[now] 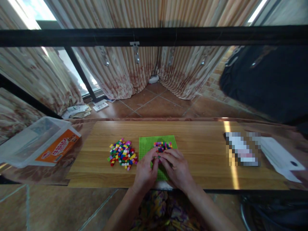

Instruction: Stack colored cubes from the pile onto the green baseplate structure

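A green studded baseplate [145,142] lies on the wooden table in front of me. Small multicoloured building bricks [163,146] sit in a block on its upper right part. My left hand [146,168] and my right hand [178,166] meet over the plate, just below that block. The fingertips of both are pinched close together. Whatever lies between them is too small and too covered to make out. Left of the plate is a loose pile of building bricks [122,154] in many colours. My hands hide the lower middle of the plate.
At the table's left stands a clear plastic box [55,128] with an orange label. Toward the right lie a blurred-out object [242,149] and a white sheet or packet [280,157]. A black bar [154,37] crosses the view beyond the table, before striped curtains [130,70].
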Demonstrator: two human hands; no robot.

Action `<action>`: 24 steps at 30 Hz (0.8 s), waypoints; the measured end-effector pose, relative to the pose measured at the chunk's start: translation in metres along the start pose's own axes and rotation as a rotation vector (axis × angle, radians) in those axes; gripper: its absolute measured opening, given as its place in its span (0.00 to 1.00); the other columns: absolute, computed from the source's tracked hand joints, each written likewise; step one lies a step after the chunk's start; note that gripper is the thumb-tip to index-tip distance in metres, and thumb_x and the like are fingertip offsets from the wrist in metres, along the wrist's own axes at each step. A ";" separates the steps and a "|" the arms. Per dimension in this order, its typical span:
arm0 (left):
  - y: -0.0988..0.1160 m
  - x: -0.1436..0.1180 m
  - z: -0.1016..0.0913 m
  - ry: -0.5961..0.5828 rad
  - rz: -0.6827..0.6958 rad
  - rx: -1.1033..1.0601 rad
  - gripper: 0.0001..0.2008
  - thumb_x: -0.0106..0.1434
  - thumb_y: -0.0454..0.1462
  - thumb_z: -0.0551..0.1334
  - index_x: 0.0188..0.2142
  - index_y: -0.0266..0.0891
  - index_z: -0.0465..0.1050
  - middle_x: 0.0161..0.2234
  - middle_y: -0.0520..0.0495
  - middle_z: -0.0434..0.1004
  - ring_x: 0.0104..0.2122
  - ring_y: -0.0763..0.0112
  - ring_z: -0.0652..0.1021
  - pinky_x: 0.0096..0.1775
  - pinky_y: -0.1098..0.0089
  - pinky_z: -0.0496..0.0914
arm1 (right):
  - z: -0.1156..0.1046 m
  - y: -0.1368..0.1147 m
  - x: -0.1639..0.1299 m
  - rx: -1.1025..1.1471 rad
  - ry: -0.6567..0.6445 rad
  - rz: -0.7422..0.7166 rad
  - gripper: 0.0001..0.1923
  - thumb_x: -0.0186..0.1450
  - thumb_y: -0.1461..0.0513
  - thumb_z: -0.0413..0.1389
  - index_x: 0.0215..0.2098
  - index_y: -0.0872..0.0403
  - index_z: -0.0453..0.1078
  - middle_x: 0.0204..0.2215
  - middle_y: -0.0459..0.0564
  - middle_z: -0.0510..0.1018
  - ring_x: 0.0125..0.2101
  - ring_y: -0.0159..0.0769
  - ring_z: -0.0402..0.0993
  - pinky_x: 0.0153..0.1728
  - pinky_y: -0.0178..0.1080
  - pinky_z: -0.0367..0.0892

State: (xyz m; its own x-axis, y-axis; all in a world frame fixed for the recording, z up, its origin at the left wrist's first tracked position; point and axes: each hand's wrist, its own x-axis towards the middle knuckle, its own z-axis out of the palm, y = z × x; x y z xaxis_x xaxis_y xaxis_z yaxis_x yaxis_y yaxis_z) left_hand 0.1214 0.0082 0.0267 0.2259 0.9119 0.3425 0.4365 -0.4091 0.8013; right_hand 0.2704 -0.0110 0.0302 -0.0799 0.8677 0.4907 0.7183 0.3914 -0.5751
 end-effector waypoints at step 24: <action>-0.027 -0.004 0.011 -0.111 -0.090 0.034 0.37 0.57 0.36 0.67 0.63 0.40 0.55 0.59 0.40 0.67 0.58 0.58 0.69 0.59 0.53 0.64 | 0.004 0.063 0.034 0.446 -0.010 0.421 0.11 0.61 0.54 0.58 0.35 0.50 0.79 0.39 0.51 0.76 0.43 0.39 0.72 0.45 0.42 0.67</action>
State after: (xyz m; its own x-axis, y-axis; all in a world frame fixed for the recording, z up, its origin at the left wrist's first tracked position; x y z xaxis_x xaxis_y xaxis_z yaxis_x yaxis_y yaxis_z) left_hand 0.1181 0.0148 -0.0013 0.2787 0.9367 0.2121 0.4882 -0.3284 0.8086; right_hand 0.3105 0.0445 0.0084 0.1402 0.9777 0.1565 0.3312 0.1026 -0.9380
